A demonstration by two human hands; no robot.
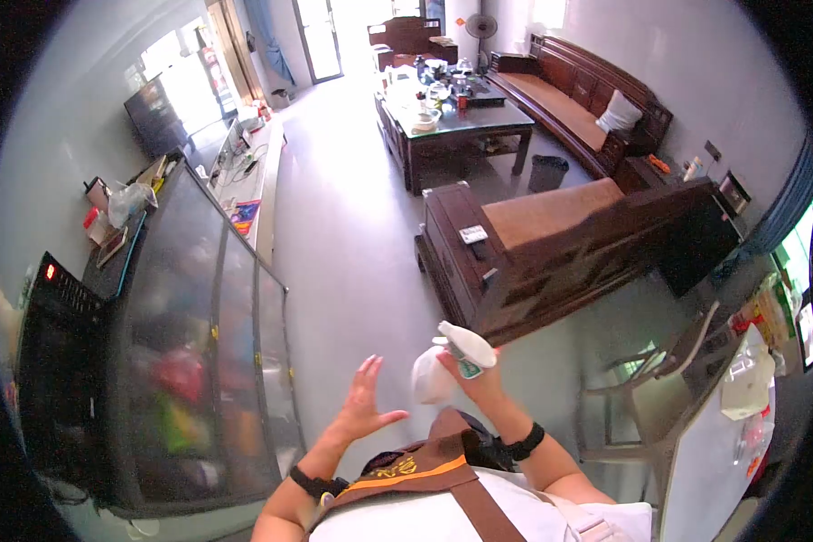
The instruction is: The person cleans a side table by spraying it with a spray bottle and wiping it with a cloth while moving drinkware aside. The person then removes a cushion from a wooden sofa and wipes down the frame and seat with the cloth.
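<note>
My right hand (481, 378) is wrapped round the neck of a white spray bottle (434, 375), just below its white trigger head. The nozzle points forward and to the left. A green label shows near my fingers. Left of the bottle, my left hand (363, 408) is raised with fingers stretched and thumb apart, holding nothing. A gap lies between this hand and the bottle. Below both hands is the brown apron (429, 461) with an orange stripe that I wear.
A cabinet with cloudy sliding doors (181, 343) stands at left. Ahead right is a dark wooden sofa (551, 253), with a coffee table (461, 135) beyond. A chair (650, 397) and a white table (718, 452) stand at right. Pale floor (334, 235) runs forward between the furniture.
</note>
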